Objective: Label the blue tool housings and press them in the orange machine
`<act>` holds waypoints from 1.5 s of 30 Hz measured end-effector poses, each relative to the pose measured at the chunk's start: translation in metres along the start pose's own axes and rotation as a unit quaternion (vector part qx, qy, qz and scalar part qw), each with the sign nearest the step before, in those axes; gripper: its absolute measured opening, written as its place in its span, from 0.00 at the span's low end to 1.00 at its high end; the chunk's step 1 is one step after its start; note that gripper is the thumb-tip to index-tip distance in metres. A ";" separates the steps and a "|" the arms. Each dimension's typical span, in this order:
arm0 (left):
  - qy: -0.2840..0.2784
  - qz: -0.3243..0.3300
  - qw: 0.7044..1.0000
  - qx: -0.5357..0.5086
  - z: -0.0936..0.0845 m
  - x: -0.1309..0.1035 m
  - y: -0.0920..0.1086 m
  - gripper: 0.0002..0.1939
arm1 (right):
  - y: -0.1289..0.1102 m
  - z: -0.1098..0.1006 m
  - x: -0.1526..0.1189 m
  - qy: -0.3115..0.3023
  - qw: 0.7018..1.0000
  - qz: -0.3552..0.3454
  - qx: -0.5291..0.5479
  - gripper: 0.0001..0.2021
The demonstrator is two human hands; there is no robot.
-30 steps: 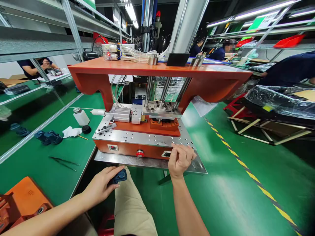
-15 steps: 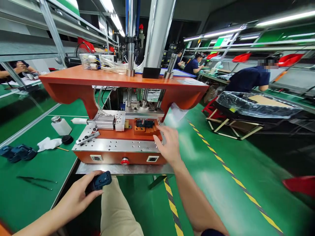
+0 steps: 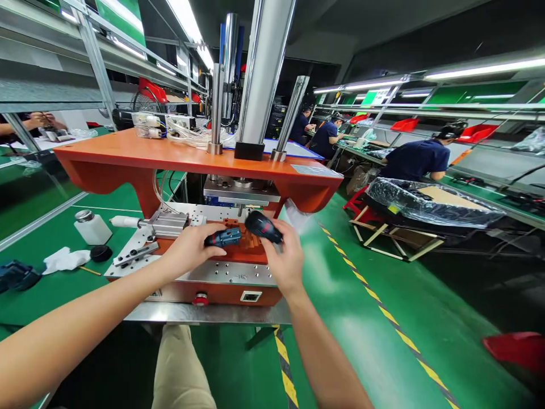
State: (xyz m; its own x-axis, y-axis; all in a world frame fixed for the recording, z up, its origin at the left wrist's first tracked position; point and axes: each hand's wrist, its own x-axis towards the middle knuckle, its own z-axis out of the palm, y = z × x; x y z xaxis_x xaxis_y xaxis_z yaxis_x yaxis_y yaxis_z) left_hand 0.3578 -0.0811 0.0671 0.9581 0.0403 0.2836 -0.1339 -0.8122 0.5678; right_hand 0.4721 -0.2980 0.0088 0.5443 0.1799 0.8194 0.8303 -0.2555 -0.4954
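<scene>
My left hand (image 3: 196, 245) grips a dark blue plastic part (image 3: 223, 237) over the machine's bed. Close to its right, my right hand (image 3: 286, 250) holds a black rounded part (image 3: 263, 227) with small red marks. The two parts are apart. Just behind and below them, the orange fixture (image 3: 233, 223) is partly covered by the hands and parts. Above the fixture hangs the press's metal plate (image 3: 240, 193), with a short pin under it. The orange press (image 3: 183, 159) stands in front of me.
On the green bench at left are a white bottle (image 3: 92, 228), a black cap (image 3: 101, 253), white tissue (image 3: 66, 260) and dark blue parts (image 3: 19, 275). A red button (image 3: 200, 299) sits on the machine's front. Other people work in the background.
The press plate has risen. My left hand has brought its blue part up and forward to the fixture. My right hand has taken hold of the black part, now lifted off the fixture.
</scene>
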 end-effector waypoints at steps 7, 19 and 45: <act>-0.081 0.022 0.991 0.107 0.025 0.065 0.009 0.22 | -0.004 -0.061 -0.094 0.126 0.979 0.151 0.057 0.20; -0.139 0.045 0.976 0.158 0.036 0.071 0.005 0.21 | 0.021 -0.030 -0.105 0.204 0.870 0.369 0.257 0.26; -0.097 0.031 0.974 0.202 0.043 0.058 0.006 0.43 | 0.011 -0.016 -0.094 0.245 0.834 0.388 0.307 0.23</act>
State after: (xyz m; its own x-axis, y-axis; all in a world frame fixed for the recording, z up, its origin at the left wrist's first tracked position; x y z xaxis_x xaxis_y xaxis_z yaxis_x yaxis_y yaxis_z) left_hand 0.4234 -0.1089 0.0537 0.9865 -0.0946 0.1335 -0.1195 -0.9741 0.1922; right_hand 0.4279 -0.3332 -0.0692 0.9564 -0.2617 0.1294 0.2388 0.4462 -0.8625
